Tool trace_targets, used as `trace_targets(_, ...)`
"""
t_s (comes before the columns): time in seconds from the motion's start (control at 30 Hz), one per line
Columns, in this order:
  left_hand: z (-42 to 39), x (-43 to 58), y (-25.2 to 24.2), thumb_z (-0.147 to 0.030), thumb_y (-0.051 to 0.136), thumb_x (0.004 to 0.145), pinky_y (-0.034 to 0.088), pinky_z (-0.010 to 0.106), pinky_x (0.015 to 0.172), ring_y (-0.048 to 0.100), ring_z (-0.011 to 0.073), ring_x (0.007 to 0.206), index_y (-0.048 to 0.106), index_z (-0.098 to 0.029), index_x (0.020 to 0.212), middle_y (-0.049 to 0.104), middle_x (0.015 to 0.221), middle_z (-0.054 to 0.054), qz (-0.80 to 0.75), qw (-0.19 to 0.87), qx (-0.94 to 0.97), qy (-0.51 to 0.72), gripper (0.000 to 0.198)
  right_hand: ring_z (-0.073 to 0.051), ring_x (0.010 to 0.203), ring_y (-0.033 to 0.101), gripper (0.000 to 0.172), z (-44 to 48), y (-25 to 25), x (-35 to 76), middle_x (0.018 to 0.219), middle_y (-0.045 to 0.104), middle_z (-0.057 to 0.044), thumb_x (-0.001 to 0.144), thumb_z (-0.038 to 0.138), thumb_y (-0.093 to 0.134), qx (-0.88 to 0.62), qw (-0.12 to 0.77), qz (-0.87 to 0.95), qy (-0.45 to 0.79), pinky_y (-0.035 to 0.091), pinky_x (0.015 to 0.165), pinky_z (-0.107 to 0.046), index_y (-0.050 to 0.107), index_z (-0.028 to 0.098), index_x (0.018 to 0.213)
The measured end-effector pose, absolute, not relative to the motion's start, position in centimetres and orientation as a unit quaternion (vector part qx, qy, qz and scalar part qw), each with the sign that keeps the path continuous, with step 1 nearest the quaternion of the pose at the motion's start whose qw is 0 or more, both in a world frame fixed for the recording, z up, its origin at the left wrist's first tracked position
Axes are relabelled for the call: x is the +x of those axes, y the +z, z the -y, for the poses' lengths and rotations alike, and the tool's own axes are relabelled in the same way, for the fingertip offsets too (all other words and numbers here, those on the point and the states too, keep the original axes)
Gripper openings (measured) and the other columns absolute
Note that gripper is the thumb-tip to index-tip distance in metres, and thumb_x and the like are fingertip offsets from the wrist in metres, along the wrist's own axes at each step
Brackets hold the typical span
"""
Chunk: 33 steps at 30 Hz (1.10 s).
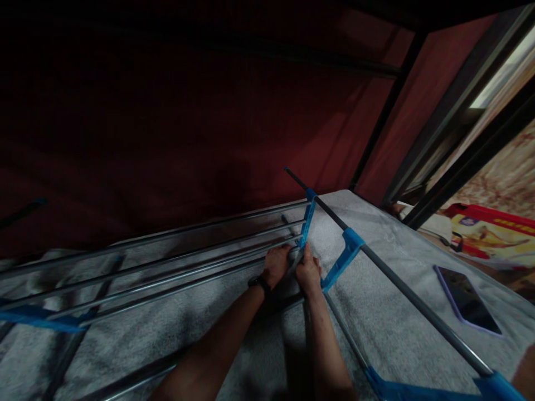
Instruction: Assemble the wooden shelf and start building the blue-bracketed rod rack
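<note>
A rack of grey metal rods (200,266) and blue plastic brackets lies on its side on a grey cloth. My left hand (276,265), with a dark watch at its wrist, is closed round the end of the nearest of the parallel rods. Beside it, my right hand (308,270) grips the lower end of a blue bracket (308,220) into which those rods run. Its fingertips are partly hidden. To the right of my hands, another blue bracket (343,257) joins a long grey pole (412,298).
A phone (468,299) lies on the grey cloth (388,239) at the right. Dark red fabric (251,139) on a dark frame closes off the back. Beyond the right edge are a red and yellow package (487,234) and a patch of skin (525,370) in the corner.
</note>
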State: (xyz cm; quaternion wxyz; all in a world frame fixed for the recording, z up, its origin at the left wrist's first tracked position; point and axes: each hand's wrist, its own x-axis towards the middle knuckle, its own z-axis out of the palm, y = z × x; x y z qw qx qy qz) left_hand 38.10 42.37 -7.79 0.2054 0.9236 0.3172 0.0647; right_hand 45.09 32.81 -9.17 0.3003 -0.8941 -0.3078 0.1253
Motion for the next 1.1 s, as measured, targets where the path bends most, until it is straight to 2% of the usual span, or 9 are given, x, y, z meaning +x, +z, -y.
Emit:
trace_targets(0.1,-42.5,38.1,-7.8,-0.011,0.042,0.088,0.045,0.034,0.097,0.061,0.0207,0.105,0.06,-0.027,0.123,0.066,0.118,0.004,-0.31,0.193,0.926,0.093,0.043,-0.027,0.126,0.044,0.075,-32.8,-9.2,45.1,0.133,0.055,-0.011,0.08,0.011,0.038,-0.892,0.304,0.311,0.126,0.031,0.103,-0.045,0.018,0.02,0.152)
trace_targets(0.3,-42.8,38.0,-8.0,-0.01,0.041,0.088,0.045,0.034,0.097,0.06,0.0204,0.11,0.059,-0.03,0.125,0.065,0.123,0.003,-0.282,0.183,0.936,0.102,0.047,-0.027,0.124,0.046,0.072,-32.8,-9.0,45.2,0.129,0.058,-0.01,0.081,0.011,0.036,-0.894,0.3,0.305,0.133,0.033,0.103,-0.044,0.022,0.02,0.151)
trace_targets(0.57,-42.7,38.1,-8.0,-0.01,0.044,0.087,0.044,0.031,0.099,0.06,0.0188,0.111,0.057,-0.027,0.129,0.064,0.126,0.003,-0.28,0.21,0.933,0.083,0.047,-0.025,0.128,0.043,0.07,-32.6,-8.9,45.1,0.137,0.053,-0.007,0.082,0.013,0.038,-0.886,0.322,0.304,0.136,0.028,0.107,-0.04,0.026,0.018,0.15)
trace_targets(0.73,-42.9,38.2,-8.1,-0.005,0.043,0.085,0.043,0.031,0.101,0.059,0.0183,0.113,0.059,-0.024,0.127,0.065,0.124,0.004,-0.271,0.224,0.932,0.086,0.049,-0.026,0.13,0.041,0.071,-32.8,-8.9,44.9,0.141,0.049,-0.007,0.081,0.011,0.039,-0.889,0.314,0.307,0.134,0.027,0.108,-0.041,0.025,0.017,0.15)
trace_targets(0.87,-43.0,38.4,-8.6,-0.004,0.043,0.084,0.043,0.034,0.101,0.06,0.0212,0.112,0.061,-0.02,0.126,0.065,0.123,0.008,-0.258,0.229,0.932,0.11,0.048,-0.029,0.127,0.044,0.074,-33.1,-9.0,44.8,0.138,0.053,-0.007,0.08,0.011,0.04,-0.893,0.302,0.307,0.131,0.03,0.106,-0.043,0.023,0.018,0.151)
trace_targets(1.0,-43.0,38.2,-8.7,-0.004,0.044,0.084,0.042,0.033,0.103,0.059,0.0195,0.112,0.059,-0.02,0.125,0.064,0.123,0.007,-0.247,0.231,0.934,0.116,0.047,-0.03,0.122,0.048,0.074,-33.1,-9.3,44.7,0.135,0.055,-0.008,0.08,0.012,0.04,-0.895,0.298,0.308,0.123,0.033,0.104,-0.045,0.022,0.02,0.151)
trace_targets(1.1,-42.2,37.4,-8.1,-0.005,0.047,0.083,0.04,0.035,0.106,0.056,0.0209,0.115,0.058,-0.016,0.124,0.063,0.123,0.01,-0.251,0.225,0.931,0.143,0.044,-0.03,0.122,0.049,0.072,-33.0,-9.7,44.7,0.133,0.056,-0.011,0.081,0.013,0.04,-0.894,0.302,0.313,0.111,0.034,0.103,-0.046,0.024,0.017,0.151)
